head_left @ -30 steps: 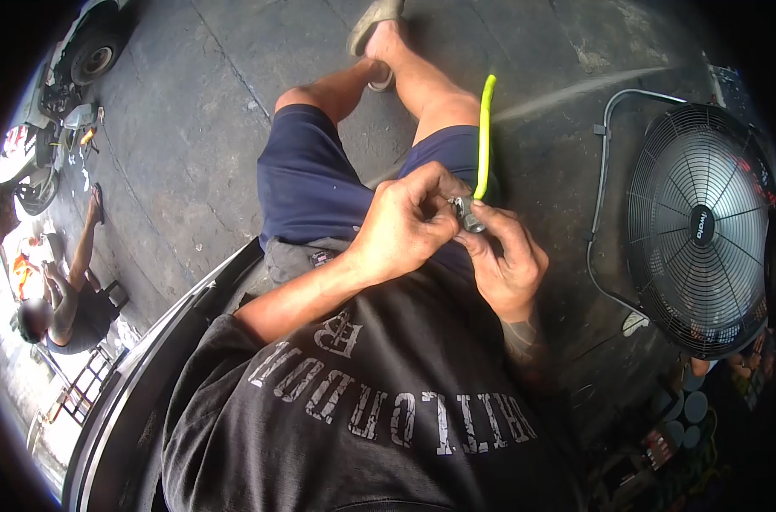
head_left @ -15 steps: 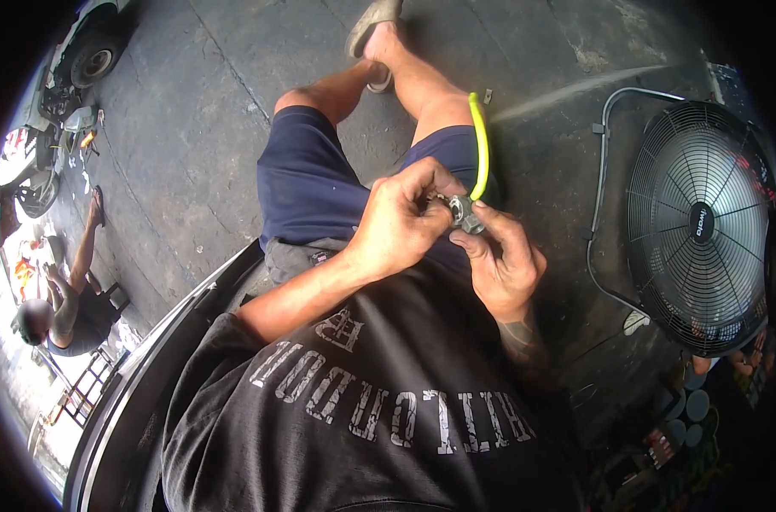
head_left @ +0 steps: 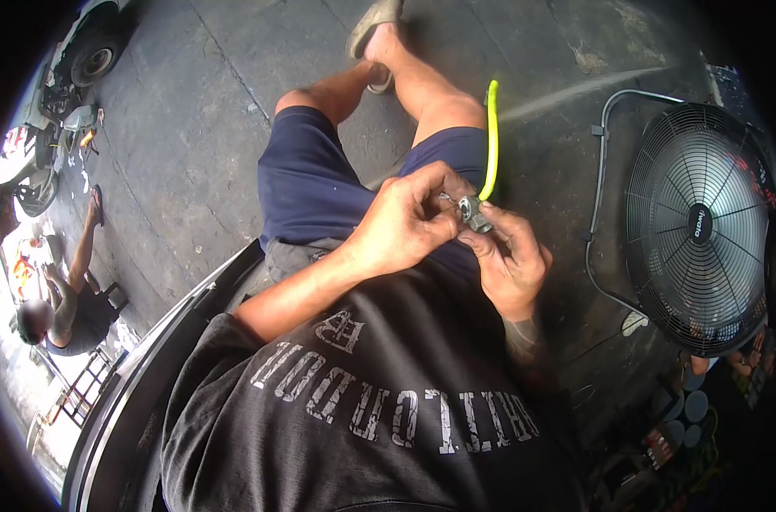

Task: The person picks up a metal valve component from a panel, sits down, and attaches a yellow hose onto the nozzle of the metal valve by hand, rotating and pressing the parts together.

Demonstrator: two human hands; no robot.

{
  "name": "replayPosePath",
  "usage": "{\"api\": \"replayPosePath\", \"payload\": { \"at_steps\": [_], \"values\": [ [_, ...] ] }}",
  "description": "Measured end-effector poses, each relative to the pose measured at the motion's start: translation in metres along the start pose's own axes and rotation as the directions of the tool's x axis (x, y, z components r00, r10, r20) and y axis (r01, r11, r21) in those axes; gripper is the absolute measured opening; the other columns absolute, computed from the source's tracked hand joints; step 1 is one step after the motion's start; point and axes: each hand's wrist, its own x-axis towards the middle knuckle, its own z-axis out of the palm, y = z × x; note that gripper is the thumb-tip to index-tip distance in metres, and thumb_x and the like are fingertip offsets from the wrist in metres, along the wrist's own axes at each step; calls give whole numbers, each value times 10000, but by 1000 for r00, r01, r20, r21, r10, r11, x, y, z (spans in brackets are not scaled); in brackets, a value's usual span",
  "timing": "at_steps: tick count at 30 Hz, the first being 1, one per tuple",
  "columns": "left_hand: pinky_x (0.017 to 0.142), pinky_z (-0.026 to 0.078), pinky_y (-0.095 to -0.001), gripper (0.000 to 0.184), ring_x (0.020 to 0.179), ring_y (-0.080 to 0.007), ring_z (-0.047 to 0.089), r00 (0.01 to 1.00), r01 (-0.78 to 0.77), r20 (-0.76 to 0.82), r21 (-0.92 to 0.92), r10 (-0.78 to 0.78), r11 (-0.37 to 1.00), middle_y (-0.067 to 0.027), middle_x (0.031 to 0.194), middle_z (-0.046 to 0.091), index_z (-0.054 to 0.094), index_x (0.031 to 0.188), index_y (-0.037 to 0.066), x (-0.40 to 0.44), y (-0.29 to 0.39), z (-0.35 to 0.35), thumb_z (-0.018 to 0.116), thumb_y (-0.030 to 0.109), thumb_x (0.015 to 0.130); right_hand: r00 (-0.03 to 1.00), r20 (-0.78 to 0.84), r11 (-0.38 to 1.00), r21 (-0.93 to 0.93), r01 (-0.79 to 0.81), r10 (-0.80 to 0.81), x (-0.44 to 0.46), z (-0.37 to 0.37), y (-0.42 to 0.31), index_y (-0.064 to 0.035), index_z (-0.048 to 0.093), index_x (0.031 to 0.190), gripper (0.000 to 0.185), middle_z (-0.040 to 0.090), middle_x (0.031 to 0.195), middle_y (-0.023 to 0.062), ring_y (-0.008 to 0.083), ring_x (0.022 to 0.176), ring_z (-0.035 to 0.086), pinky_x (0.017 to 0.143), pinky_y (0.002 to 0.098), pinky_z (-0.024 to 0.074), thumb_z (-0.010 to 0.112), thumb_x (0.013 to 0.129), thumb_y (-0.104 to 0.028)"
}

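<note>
A small grey metal fitting (head_left: 475,215) with a round opening sits between the fingertips of my right hand (head_left: 514,260), which is closed on it. From the fitting a bright yellow-green tube (head_left: 493,141) rises above my right thigh. My left hand (head_left: 407,220) is pinched close beside the fitting's opening. A tiny shiny bit shows at its fingertips, too small to make out. Both hands are held over my lap, in front of the dark printed shirt (head_left: 396,375) and the blue shorts (head_left: 307,183).
At the right stands a large round fan (head_left: 700,224) on a tubular metal frame (head_left: 594,196). Cans (head_left: 695,406) lie in shadow at lower right. On the left are a vehicle wheel (head_left: 96,61), a motorcycle (head_left: 36,183) and a seated person (head_left: 76,311). Dark concrete floor (head_left: 191,111) surrounds my legs.
The fitting and my right hand have shifted slightly right, a little away from my left fingertips. The tube's free end swung left, then back right.
</note>
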Motion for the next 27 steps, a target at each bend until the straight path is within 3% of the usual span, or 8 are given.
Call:
{"api": "replayPosePath", "payload": {
  "at_steps": [5, 8, 17, 27],
  "values": [
    [605, 463, -206, 234, 665, -13, 481, 996, -33, -74, 175, 47, 984, 25, 735, 517, 571, 1016, -19, -2, 4, 4, 534, -124, 811, 999, 16, 998, -48, 28, -28, -1, 1, 1, 26, 654, 1069, 319, 707, 934, 146, 243, 844, 716, 717, 316, 583, 789, 790, -52],
    [591, 452, -204, 238, 653, -11, 476, 992, -76, -88, 164, 91, 984, 26, 721, 516, 571, 1009, -21, -2, 1, 6, 541, -131, 800, 999, 19, 998, -47, 30, -30, -1, 0, 0, 24, 654, 1071, 319, 709, 938, 143, 245, 852, 717, 726, 316, 584, 787, 790, -48],
    [594, 461, -204, 247, 681, -18, 517, 985, -109, -111, 173, 129, 979, 3, 757, 551, 576, 1008, -18, -1, 0, 8, 536, -134, 792, 996, 21, 991, -97, 88, -86, 1, 1, -3, 18, 656, 1070, 321, 709, 940, 139, 256, 859, 716, 732, 322, 583, 787, 783, -38],
    [671, 496, -233, 265, 768, -67, 601, 993, -77, -69, 219, 94, 973, -63, 883, 639, 583, 1015, -24, -1, 3, 2, 515, -134, 784, 1000, 1, 1000, 5, 7, -7, -2, 3, -5, 25, 651, 1069, 314, 716, 928, 144, 222, 856, 719, 730, 309, 585, 785, 793, -39]
  ]
}}
